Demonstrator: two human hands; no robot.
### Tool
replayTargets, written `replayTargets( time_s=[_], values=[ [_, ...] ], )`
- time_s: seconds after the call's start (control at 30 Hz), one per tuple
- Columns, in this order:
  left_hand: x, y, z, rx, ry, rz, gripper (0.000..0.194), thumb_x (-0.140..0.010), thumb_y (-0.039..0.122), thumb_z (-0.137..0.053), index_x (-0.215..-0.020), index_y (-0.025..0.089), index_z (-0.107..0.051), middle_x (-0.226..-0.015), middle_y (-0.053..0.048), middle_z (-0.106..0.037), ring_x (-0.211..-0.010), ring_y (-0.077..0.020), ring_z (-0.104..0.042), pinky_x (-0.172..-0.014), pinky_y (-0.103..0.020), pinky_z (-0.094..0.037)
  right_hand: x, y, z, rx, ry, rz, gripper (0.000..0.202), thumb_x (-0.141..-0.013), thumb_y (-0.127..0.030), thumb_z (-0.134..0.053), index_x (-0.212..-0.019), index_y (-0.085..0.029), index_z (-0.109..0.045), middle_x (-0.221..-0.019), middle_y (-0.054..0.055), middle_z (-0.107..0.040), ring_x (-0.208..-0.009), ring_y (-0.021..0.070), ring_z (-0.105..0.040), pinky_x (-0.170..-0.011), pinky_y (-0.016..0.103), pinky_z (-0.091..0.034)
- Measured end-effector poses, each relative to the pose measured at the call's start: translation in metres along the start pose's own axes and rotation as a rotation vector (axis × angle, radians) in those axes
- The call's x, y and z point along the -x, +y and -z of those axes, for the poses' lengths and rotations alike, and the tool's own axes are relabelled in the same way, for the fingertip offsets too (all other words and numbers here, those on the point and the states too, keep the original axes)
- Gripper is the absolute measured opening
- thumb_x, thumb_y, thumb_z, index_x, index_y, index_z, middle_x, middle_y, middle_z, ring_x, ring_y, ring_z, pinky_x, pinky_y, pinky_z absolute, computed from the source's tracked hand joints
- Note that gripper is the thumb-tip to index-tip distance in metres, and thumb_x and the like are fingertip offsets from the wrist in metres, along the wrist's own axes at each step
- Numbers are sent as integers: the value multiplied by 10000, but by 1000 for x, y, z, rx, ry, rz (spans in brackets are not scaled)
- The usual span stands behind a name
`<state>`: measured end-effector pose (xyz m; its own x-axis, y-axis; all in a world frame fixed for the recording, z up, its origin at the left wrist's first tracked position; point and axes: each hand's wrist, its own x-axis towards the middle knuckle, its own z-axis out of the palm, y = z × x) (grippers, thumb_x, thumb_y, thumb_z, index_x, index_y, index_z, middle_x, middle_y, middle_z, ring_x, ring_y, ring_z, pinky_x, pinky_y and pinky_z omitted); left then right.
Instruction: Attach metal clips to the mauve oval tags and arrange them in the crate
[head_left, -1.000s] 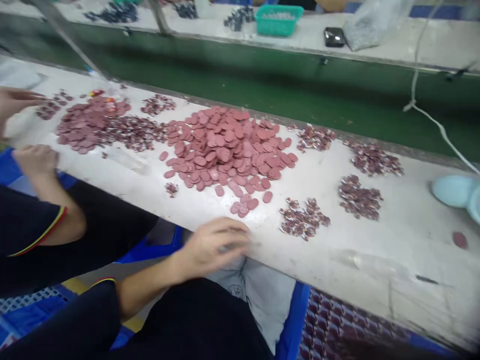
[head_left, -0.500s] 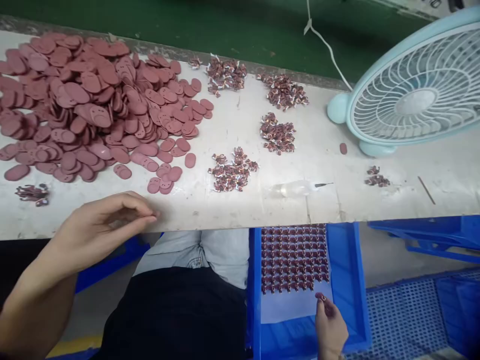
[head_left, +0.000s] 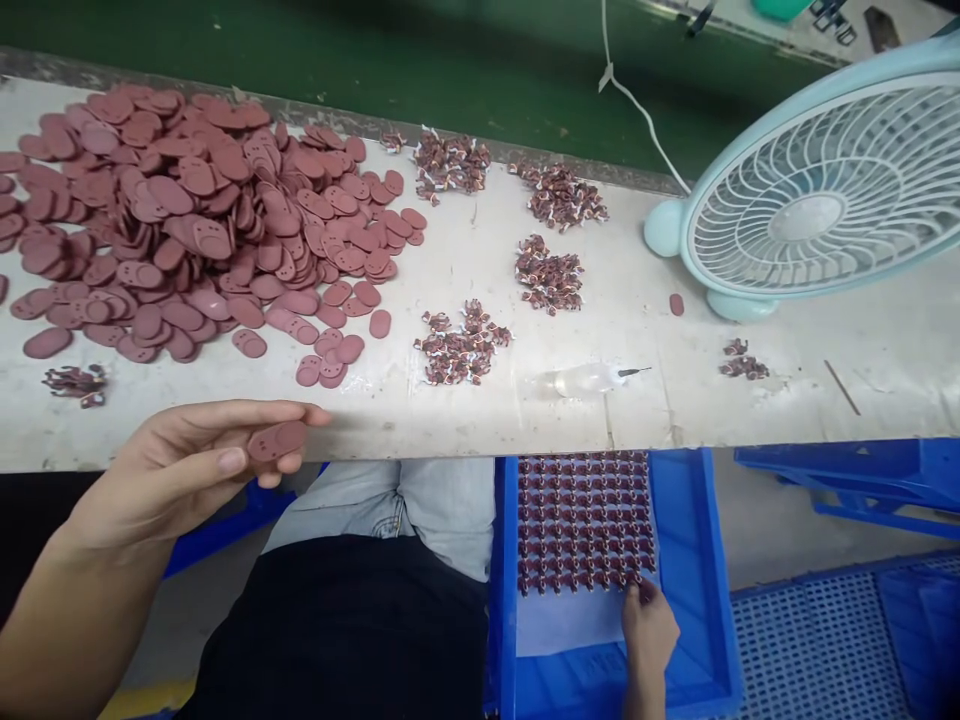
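Note:
My left hand (head_left: pixel 187 465) is at the table's front edge, its fingers around a flat reddish oval piece (head_left: pixel 277 441) with small holes. Behind it lies a big heap of similar oval pieces (head_left: pixel 195 230). Low on the right, my right hand (head_left: pixel 649 630) pinches a small dark brown figure (head_left: pixel 643 590) at the front row of figures. Rows of such figures (head_left: pixel 585 520) stand on a white sheet (head_left: pixel 562 625) inside a blue crate (head_left: pixel 694 560). The fingertips partly hide the held figure.
Several piles of small brown parts (head_left: pixel 461 345) lie mid-table. A clear bottle with a dark thin tip (head_left: pixel 589 379) rests near the front edge. A light blue fan (head_left: pixel 806 215) stands at right, and a thin brown stick (head_left: pixel 842 388) lies below it. Blue crates are at lower right.
My left hand has turned and its fingers have parted, bringing the oval piece into view. My right hand has moved slightly up and left with the figure to the front row. The view has shifted slightly.

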<state>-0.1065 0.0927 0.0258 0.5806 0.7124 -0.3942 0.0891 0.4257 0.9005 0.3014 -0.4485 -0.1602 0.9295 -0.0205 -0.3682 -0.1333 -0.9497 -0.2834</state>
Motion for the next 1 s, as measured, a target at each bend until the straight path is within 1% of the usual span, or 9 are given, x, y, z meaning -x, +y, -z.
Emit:
replayTargets(
  time_s=[0.23, 0.4, 0.53, 0.6, 0.63, 0.67, 0.77, 0.9, 1.0],
  values=[
    [4, -7, 6, 146, 41, 92, 305, -859, 339, -979, -1157, 322, -916, -1197, -76, -894, -832, -217, -837, -609, -229, -636, 20, -50, 23, -142, 142, -75, 168, -848, -280, -836, -876, -202, -689, -799, -68, -548, -687, 126, -443, -585, 251, -373],
    [3, -19, -23, 292, -111, 136, 270, -914, 307, -931, -1179, 273, -901, -1257, -92, -883, -922, -210, -866, -639, -168, -630, 74, -159, 32, -747, 181, -57, 341, -790, -516, -849, -1022, -288, -749, -900, -25, -707, -820, 170, -656, -620, 264, -536],
    [-2, -32, -74, 476, -280, 219, 277, -918, 262, -915, -1189, 207, -889, -1312, -142, -861, -987, -200, -865, -727, -172, -648, 120, -265, 26, -1281, -442, -94, 555, -805, -791, -765, -912, -248, -727, -703, -76, -486, -523, 78, -409, -362, 166, -371],
    [-4, -40, -97, 574, -315, 246, 281, -904, 255, -916, -1176, 185, -890, -1261, -147, -871, -980, -194, -866, -753, -174, -651, 119, -311, 20, -1527, -807, -171, 610, -987, -729, -617, -1263, -190, -694, -772, -87, -479, -486, 37, -398, -326, 83, -310],
    [-6, -43, -105, 621, -328, 261, 294, -891, 252, -922, -1174, 181, -891, -1233, -145, -876, -973, -193, -867, -762, -179, -652, 112, -332, 17, -1920, -1232, -385, 691, -991, -614, -688, -1511, -185, -537, -884, -47, -550, -578, 65, -545, -351, 84, -389],
    [-7, -46, -112, 661, -341, 275, 305, -874, 250, -930, -1168, 179, -892, -1213, -143, -879, -971, -195, -867, -768, -185, -652, 103, -351, 13, -2050, -1421, -451, 805, -978, -632, -666, -1595, -193, -391, -935, -27, -573, -617, 107, -625, -334, 122, -435],
    [-10, -52, -123, 749, -371, 284, 338, -827, 260, -955, -1148, 173, -897, -1180, -149, -880, -971, -213, -862, -754, -207, -643, 77, -394, 3, -2125, -1638, -561, 613, -1003, -609, -516, -1474, -258, -339, -861, -80, -472, -554, 145, -589, -326, 203, -463],
    [-12, -57, -124, 786, -366, 277, 388, -773, 298, -1005, -1131, 181, -909, -1159, -140, -879, -969, -208, -856, -766, -216, -636, 87, -399, 3, -2060, -1622, -510, 309, -1027, -419, -534, -1307, -295, -497, -792, -107, -402, -512, 112, -400, -429, 249, -377],
    [-13, -62, -126, 800, -345, 270, 428, -737, 355, -1037, -1119, 203, -918, -1155, -133, -879, -957, -199, -858, -787, -218, -633, 105, -370, 2, -1488, -1051, 66, 515, -891, -723, -666, -1218, -325, -674, -729, -84, -439, -455, 111, -266, -356, 273, -204]
  ],
)
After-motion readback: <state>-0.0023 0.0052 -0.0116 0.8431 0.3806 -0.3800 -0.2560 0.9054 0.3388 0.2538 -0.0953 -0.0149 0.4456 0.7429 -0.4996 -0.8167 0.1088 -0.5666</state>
